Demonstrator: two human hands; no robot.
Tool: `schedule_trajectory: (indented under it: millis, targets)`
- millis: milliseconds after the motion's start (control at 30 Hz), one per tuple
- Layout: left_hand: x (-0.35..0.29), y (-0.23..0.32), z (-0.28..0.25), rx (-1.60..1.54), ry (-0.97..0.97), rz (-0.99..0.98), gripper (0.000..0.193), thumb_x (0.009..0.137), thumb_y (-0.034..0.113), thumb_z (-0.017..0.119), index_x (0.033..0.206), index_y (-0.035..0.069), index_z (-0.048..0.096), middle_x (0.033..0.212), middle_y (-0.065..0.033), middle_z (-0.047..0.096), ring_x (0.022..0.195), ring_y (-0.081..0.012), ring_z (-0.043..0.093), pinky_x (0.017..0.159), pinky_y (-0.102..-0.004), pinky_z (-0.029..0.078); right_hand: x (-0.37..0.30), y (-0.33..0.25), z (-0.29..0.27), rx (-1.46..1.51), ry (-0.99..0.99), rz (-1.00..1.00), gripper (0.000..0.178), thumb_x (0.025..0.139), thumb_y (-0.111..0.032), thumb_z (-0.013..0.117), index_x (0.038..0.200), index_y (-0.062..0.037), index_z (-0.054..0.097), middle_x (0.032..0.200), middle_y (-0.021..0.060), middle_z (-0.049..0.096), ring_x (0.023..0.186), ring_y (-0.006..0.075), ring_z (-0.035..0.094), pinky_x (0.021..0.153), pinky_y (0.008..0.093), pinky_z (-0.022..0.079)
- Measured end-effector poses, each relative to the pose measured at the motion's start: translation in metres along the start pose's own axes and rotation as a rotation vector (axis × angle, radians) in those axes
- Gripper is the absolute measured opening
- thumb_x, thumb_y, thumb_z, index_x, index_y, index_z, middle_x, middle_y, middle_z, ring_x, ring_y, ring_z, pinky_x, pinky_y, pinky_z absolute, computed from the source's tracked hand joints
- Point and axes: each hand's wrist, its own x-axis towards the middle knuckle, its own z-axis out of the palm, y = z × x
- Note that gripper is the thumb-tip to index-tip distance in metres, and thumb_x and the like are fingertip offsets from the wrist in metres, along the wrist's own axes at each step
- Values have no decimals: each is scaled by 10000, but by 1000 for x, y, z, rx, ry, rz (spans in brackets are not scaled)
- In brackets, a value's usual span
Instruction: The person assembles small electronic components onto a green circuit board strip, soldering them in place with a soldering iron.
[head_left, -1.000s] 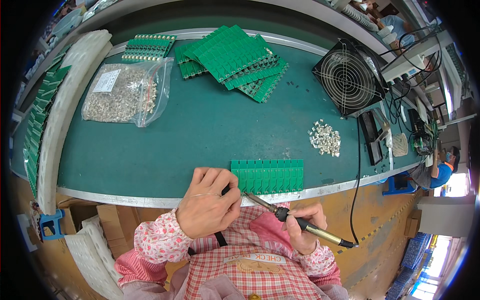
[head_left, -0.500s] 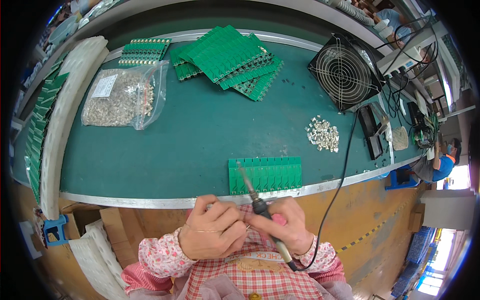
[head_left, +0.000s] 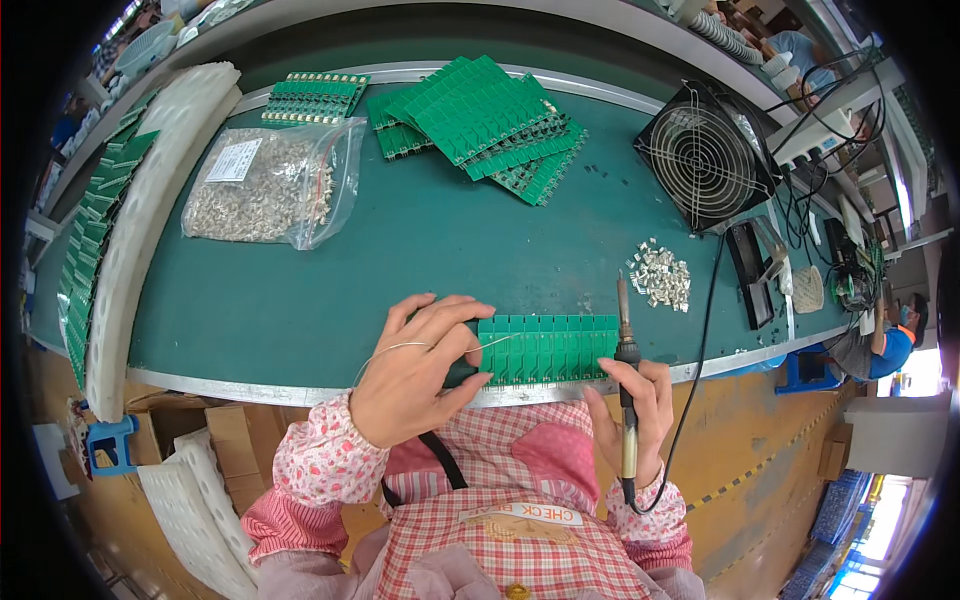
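A green circuit board panel (head_left: 550, 349) lies at the near edge of the bench, its long side along the metal edging. My left hand (head_left: 415, 365) is at the panel's left end, fingertips at its corners. Between those fingers runs a thin solder wire (head_left: 497, 341), its tip reaching over the panel and its tail looping behind the hand. With my right hand (head_left: 640, 405) I grip a soldering iron (head_left: 628, 375) by its handle, upright at the panel's right end. Its metal tip points away from me, and the fingertips of that hand are close to the panel's near right corner.
Small metallic connectors (head_left: 662, 276) lie in a pile right of the panel, near a black fan (head_left: 707, 160). The iron's cord (head_left: 700, 350) passes beside the fan. A bag of connectors (head_left: 262, 185), stacked green panels (head_left: 480, 115) and a white foam rack (head_left: 160, 230) stand further off.
My hands have parted and moved forward to the panel's two ends. The iron has swung from slanting across the panel to upright at its right. Solder wire now extends over the panel.
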Motion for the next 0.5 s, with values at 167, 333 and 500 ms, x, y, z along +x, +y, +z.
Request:
schedule_trajectory:
  millis: [167,333,500]
  targets:
    - [-4,0,1,2,-32,-1,259,684,103,737,814,75,516,1236,-99,528,1179,-308,475,996,-458,322,-6,0,-3,48,19,42,465,618,28,763,1052,-90,645,796,76,460,664,190,490,565,292,417]
    - [-13,5,-2,26,97,14,200,726,107,706,730,63,510,1078,-66,594,1024,-253,557,910,-445,369,-13,1,-6,228,55,-42,355,710,42,670,1052,-21,597,729,90,536,608,185,527,551,288,437]
    - [-25,4,8,4,92,98,205,716,52,690,684,47,487,984,-73,622,899,-250,598,798,-406,435,-24,-7,1,675,78,117,186,815,-14,599,975,20,512,641,109,584,548,177,582,516,281,472]
